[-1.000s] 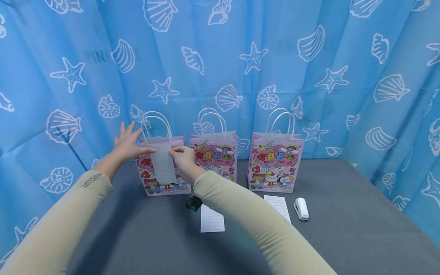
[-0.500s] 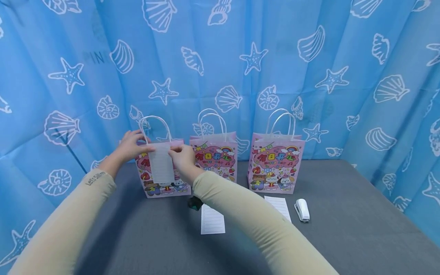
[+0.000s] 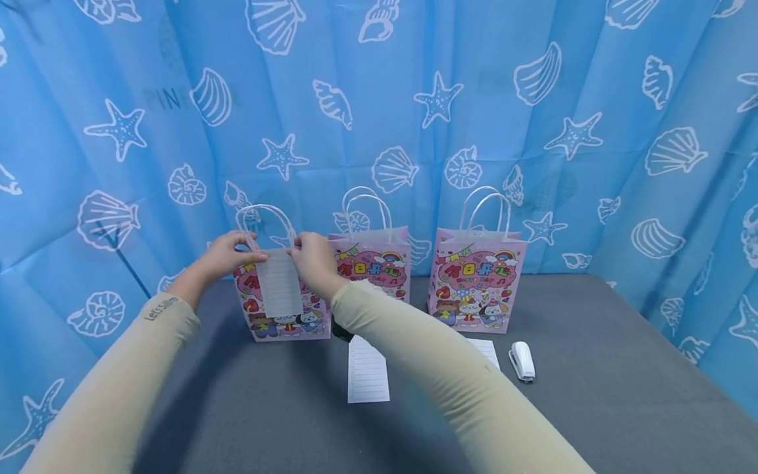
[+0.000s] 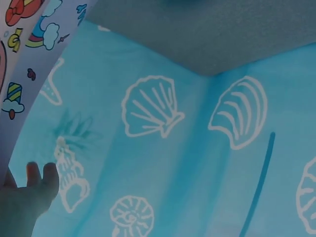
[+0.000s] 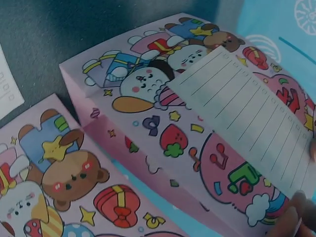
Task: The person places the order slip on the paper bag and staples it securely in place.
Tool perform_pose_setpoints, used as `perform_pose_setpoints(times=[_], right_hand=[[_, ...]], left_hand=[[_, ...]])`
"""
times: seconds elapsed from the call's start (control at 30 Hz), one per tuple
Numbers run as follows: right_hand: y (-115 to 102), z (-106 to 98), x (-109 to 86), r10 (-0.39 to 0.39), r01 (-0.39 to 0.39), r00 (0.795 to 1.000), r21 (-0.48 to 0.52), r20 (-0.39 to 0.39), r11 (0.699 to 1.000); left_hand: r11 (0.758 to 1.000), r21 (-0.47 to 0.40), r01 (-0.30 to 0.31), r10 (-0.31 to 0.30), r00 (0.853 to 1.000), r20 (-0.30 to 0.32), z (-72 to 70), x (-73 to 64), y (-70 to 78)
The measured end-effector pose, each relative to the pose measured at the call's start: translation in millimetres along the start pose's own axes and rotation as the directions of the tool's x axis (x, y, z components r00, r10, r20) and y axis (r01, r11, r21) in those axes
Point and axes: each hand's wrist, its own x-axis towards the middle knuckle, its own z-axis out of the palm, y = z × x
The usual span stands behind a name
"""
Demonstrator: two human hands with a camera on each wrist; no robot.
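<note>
While left hand and right hand pinch its top, lined sheet overlaps pink bag | likely light, creasable | hold: corners

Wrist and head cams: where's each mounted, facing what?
Head: worn on head, facing forward, down at bags; left hand, right hand, sleeves show.
Left wrist: worn there, facing curtain and table; left fingers show.
Right wrist: worn there, facing paper before a bag; right fingers show.
Shared: head and right wrist both show that paper.
</note>
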Motion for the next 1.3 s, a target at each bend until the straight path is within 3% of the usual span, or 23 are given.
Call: perform_pose_setpoints(times=[0.17,0.37,0.53,0.73,0.9,1.3], right_hand=[[-1.7,0.3,-0.3,0.008,-0.009,0.999,-0.048,-0.031,0.999],[-0.6,1.4,-2.0,0.018,-0.020,0.999,-0.057,-0.039,0.998],[1.1,1.9,-4.6,0.015,-0.017,0.999,-0.037,-0.050,0.999],[1.9,3.5,-3.9,0.005,-0.008,0.998,-0.041,-0.060,0.999],[2.2,2.6,-2.3,0.002,-0.004,0.998,-0.035,-0.062,0.999],[5.6,2.4,1.8,0.017,-0.018,0.998,-0.014,-0.059,1.000]], left_hand=[[0.999,-0.001,0.041,-0.041,0.999,0.015,0.9,-2.3,2.7],[0.998,0.052,0.043,-0.044,0.999,0.022,3.6,-4.6,5.1],[0.996,0.080,-0.036,0.032,0.998,0.048,1.0,-6.1,5.2],[0.990,0.100,-0.103,0.102,0.995,0.013,0.5,-7.8,3.4],[0.991,0.103,-0.088,0.091,0.995,-0.031,3.6,-7.6,2.4],[0.994,0.100,-0.037,0.044,0.997,-0.067,8.7,-6.7,2.8]])
